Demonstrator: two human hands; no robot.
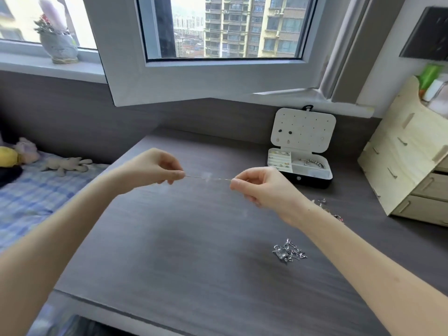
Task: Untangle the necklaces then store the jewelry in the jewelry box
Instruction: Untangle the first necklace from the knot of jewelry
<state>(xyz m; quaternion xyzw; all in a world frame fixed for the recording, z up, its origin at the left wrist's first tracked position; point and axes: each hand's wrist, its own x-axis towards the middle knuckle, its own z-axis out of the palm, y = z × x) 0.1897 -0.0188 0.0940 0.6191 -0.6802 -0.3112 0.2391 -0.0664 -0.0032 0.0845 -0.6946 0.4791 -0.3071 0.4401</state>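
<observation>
You hold a thin chain (208, 178) stretched straight between your two hands, up above the bench (184, 243). Your left hand (155, 167) pinches one end between thumb and fingers (178, 175), the other fingers curled under. Your right hand (261, 187) pinches the other end the same way, thumb tip pressed against the forefinger.

On the bench, just beside your right forearm, lies a tangle (288, 251) of silver necklaces. More jewelry (322, 204) shows past your right wrist, partly hidden by it; you cannot tell what pieces those are.

The box (310, 180) stands open at the back right of the bench, well apart from your hands. Its white lid (304, 128) stands upright with a few earrings pinned in it. Rings sit in the box's left compartment and a bracelet in the right.

Wooden drawers (412, 166) stand to the right of the box. A bed (36, 195) with a checked cover lies left of the bench.
</observation>
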